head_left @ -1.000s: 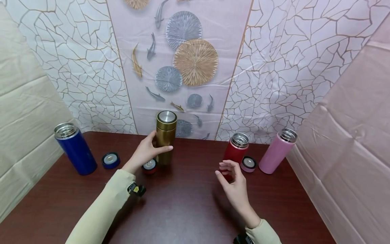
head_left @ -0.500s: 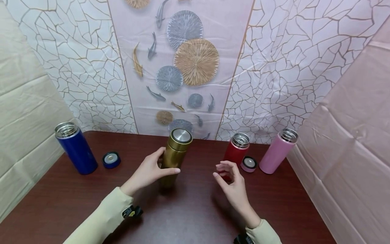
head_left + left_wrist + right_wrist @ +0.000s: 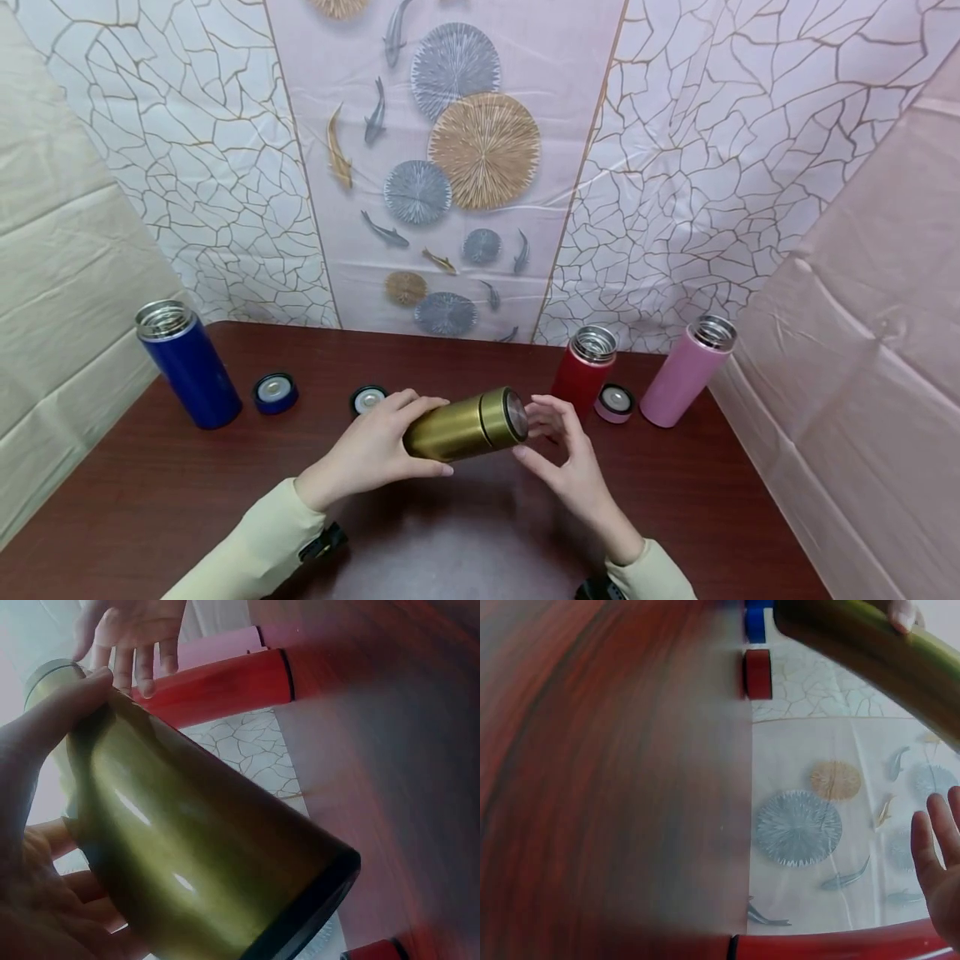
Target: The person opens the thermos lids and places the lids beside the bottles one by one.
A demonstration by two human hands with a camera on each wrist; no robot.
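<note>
My left hand (image 3: pixel 375 446) grips a gold thermos bottle (image 3: pixel 457 429) round its body and holds it above the table, tipped over so that its lidded end points right. In the left wrist view the thermos (image 3: pixel 195 832) fills the middle, its dark base ring toward the lower right. The gold lid with its silver top disc (image 3: pixel 516 414) is on the bottle. Beside that lid my right hand (image 3: pixel 566 458) hovers with fingers loosely curved and nothing in its grasp. In the right wrist view the right hand's fingers (image 3: pixel 937 847) are apart from the thermos (image 3: pixel 877 652).
A lidless blue bottle (image 3: pixel 191 371) and its blue lid (image 3: pixel 274 393) stand at left. Another lid (image 3: pixel 367 398), red-sided, lies behind my left hand. A lidless red bottle (image 3: pixel 583 375), a pink lid (image 3: pixel 615 402) and a lidless pink bottle (image 3: pixel 686 375) stand at right.
My left hand has lifted the gold thermos from the back of the table, brought it nearer and right, and tipped it from upright toward my right hand. The right hand has barely moved.
</note>
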